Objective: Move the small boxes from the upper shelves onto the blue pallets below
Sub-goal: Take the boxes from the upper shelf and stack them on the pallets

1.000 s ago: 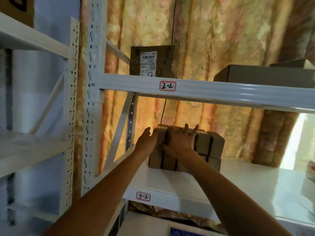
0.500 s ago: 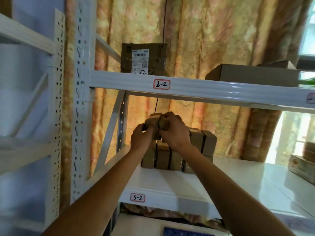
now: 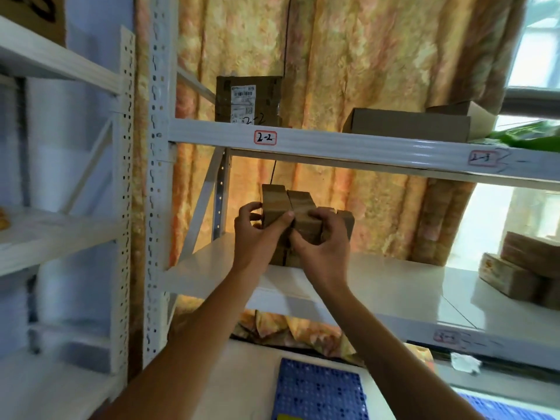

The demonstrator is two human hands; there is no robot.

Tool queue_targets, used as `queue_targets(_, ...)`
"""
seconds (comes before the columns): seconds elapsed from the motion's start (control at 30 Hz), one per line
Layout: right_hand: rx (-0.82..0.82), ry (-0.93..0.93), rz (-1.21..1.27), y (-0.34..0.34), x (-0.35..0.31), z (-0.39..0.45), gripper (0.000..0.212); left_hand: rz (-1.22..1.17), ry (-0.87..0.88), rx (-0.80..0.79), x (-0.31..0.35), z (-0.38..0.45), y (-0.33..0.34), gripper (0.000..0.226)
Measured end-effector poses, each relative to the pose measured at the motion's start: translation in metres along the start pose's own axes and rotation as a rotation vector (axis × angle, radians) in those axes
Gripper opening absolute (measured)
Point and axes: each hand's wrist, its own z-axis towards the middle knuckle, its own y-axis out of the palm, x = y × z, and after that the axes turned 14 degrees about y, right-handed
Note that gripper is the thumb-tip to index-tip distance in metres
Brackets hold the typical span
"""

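Note:
Two small brown cardboard boxes are held side by side above the white shelf (image 3: 394, 286). My left hand (image 3: 257, 234) grips the left box (image 3: 272, 201) and my right hand (image 3: 324, 241) grips the right box (image 3: 303, 207). Behind and below my hands stands the rest of the stack of small boxes (image 3: 344, 222), mostly hidden. A blue perforated pallet (image 3: 318, 389) lies below the shelf at the bottom centre, and a second blue pallet (image 3: 500, 409) shows at the bottom right.
The upper shelf beam labelled 2-2 (image 3: 333, 144) runs just above the lifted boxes. On it stand a labelled carton (image 3: 248, 100) and a flat carton (image 3: 409, 122). More brown boxes (image 3: 521, 268) lie on the shelf's right end. A white upright post (image 3: 157, 177) stands left.
My hands have lifted two small boxes off the top of the stack and drawn them toward me. The view has dipped, bringing the blue pallets into sight.

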Motion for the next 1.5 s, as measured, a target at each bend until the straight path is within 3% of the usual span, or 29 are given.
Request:
queue_targets(0.1, 0.005, 0.061, 0.087, -0.038, 0.004, -0.042, 0.047, 0.019, 0.081, 0.057, 0.019, -0.055, 0.012, 0.050)
queue_targets(0.17, 0.029, -0.039, 0.032, -0.062, 0.002, -0.070, 0.045, -0.009, 0.129, 0.042, 0.029, -0.089, 0.020, 0.061)
queue_targets(0.27, -0.008, -0.198, -0.089, -0.099, 0.001, -0.104, 0.044, 0.017, 0.059, 0.038, 0.043, -0.137, 0.030, 0.079)
queue_targets(0.37, -0.055, -0.174, -0.096, -0.131, 0.005, -0.133, 0.046, 0.090, -0.011, 0.159, 0.053, -0.182, 0.035, 0.070)
queue_targets(0.43, -0.031, -0.063, -0.014, -0.150, 0.009, -0.154, 0.047, 0.001, -0.072, 0.236, 0.056, -0.215, 0.036, 0.061)
queue_targets(0.57, 0.039, 0.331, 0.252, -0.179, 0.020, -0.185, 0.041, -0.285, -0.247, 0.281, 0.047, -0.268, 0.036, 0.073)
queue_targets(0.7, 0.102, 0.673, 0.430, -0.208, 0.041, -0.204, 0.025, -0.269, -0.395, 0.286, 0.026, -0.302, 0.036, 0.034)
queue_targets(0.83, 0.129, 0.850, 0.459, -0.228, 0.068, -0.238, 0.017, -0.252, -0.522, 0.269, 0.008, -0.348, 0.020, 0.033)
queue_targets(0.97, -0.005, 1.023, 0.371, -0.231, 0.109, -0.293, 0.008, -0.275, -0.678, 0.320, -0.012, -0.401, 0.002, 0.041)
queue_targets(1.1, -0.043, 1.136, 0.257, -0.226, 0.143, -0.326, 0.014, -0.009, -0.761, 0.333, -0.045, -0.429, -0.025, 0.049)
queue_targets(1.3, -0.103, 1.133, 0.061, -0.178, 0.199, -0.330, 0.039, 0.362, -0.765, 0.244, -0.106, -0.425, -0.032, 0.067)
queue_targets(1.5, -0.100, 1.008, -0.241, -0.104, 0.282, -0.270, 0.042, 0.473, -0.726, 0.063, -0.222, -0.364, -0.024, 0.069)
